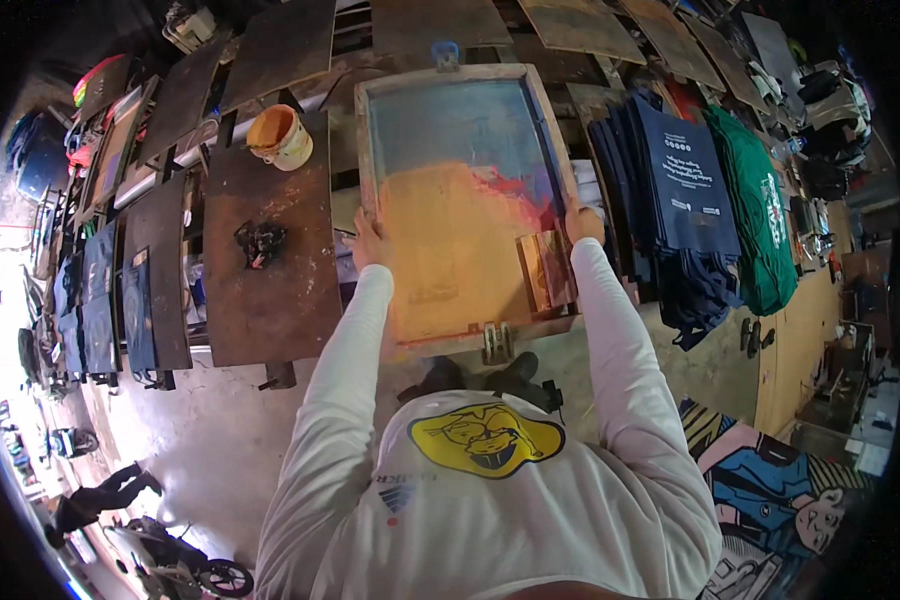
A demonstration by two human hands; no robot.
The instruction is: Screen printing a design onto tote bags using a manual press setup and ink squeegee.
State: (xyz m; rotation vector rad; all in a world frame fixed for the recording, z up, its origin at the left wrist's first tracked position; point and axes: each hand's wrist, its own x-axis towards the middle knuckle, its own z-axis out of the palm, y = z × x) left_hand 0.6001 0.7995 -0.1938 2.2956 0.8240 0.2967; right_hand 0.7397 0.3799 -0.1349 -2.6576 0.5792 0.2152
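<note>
A printing screen (450,76) with a wooden frame fills the centre, its mesh stained yellow over the lower part, blue above and pink between. My left hand (368,240) grips the frame's left side, and my right hand (582,222) holds the right side a little higher. A paint-streaked wooden squeegee (547,268) rests inside the lower right corner, near my right hand. Metal clamps sit on the near edge (497,343) and a blue one (446,54) at the far edge.
Rusty boards (260,280) left hold a paint-stained bucket (280,140) and dark rag (261,243). Navy (675,170) and green fabric bags (745,200) are stacked right. Behind me are a person in dark clothing (105,500), a motorcycle (185,560) and a painted panel (765,480).
</note>
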